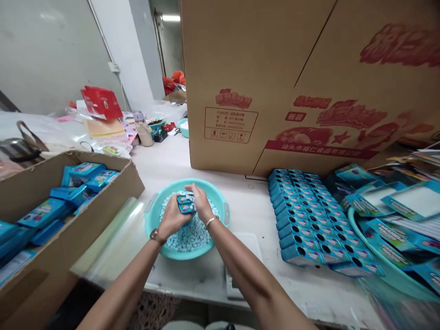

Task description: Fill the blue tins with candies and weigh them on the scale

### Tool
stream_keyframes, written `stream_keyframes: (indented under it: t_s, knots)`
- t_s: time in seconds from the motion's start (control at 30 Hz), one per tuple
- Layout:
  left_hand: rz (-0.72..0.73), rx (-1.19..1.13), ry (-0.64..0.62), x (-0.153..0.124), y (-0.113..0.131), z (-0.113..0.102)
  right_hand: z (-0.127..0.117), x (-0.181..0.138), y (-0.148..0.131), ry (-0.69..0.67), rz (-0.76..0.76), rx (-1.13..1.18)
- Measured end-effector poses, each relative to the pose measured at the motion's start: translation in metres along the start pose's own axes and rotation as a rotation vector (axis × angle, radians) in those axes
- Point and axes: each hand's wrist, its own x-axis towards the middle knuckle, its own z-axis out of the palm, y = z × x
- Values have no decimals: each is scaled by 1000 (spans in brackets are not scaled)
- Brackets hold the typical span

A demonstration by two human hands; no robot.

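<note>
A turquoise basin [151,229] with grey handles holds a heap of small pale blue candies [192,236]. Over the heap, my left hand [171,216] is wrapped round small blue boxes [185,205], with their ends turned toward my right hand. My right hand [202,203] is curled beside the boxes, with pale blue candies [193,200] at its fingers and against the box ends. Its palm is hidden from view.
Right of the basin, rows of blue boxes [302,215] with dark round holes stand packed together. A white scale [245,247] lies partly under my right forearm. A cardboard tray [103,208] of blue boxes is at left, a large carton [227,151] behind, flat blue cartons [392,233] far right.
</note>
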Motion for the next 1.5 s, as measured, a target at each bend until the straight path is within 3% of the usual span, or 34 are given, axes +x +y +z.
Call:
stream_keyframes:
  t_s: [0.13,0.27,0.37,0.57,0.7,0.8,0.87,0.97,1.03,1.13,1.23,1.3,1.4,1.5]
  knots:
    - [-28,-20,-19,-1,2,-3,-3,-1,3,-32,-4,11]
    - [-15,-97,-62,-8,5,-15,-26,1,-4,-97,77,80]
    - [-27,-233,-61,-14,9,-20,-37,-1,-9,-11,132,95]
    - [-163,-405,-82,-14,13,-9,-13,-13,-8,-43,220,157]
    - [-184,-483,-96,-16,9,-6,-7,-18,-13,-27,135,45]
    - [-199,-541,-141,-24,5,-14,-25,-19,-19,-150,208,62]
    - [-176,-558,-166,-33,3,-25,-48,-18,-23,-145,250,70]
    - [-94,-549,-189,-49,2,-42,-84,-15,-24,-28,204,-69]
    - [-37,-523,-195,-58,2,-49,-99,-16,-20,-91,209,-248]
    - [3,-485,-183,-67,3,-53,-100,-24,-11,-377,85,-679]
    - [16,-503,-162,-73,3,-55,-82,-34,0,-694,-50,-1194]
    - [-1,-536,-159,-77,6,-59,-68,-36,6,-810,-75,-1426]
    - [-108,-601,-185,-89,16,-66,-57,-31,1,-813,-92,-1483]
    - [-209,-695,-251,-103,34,-65,-65,-29,-25,-652,-66,-1119]
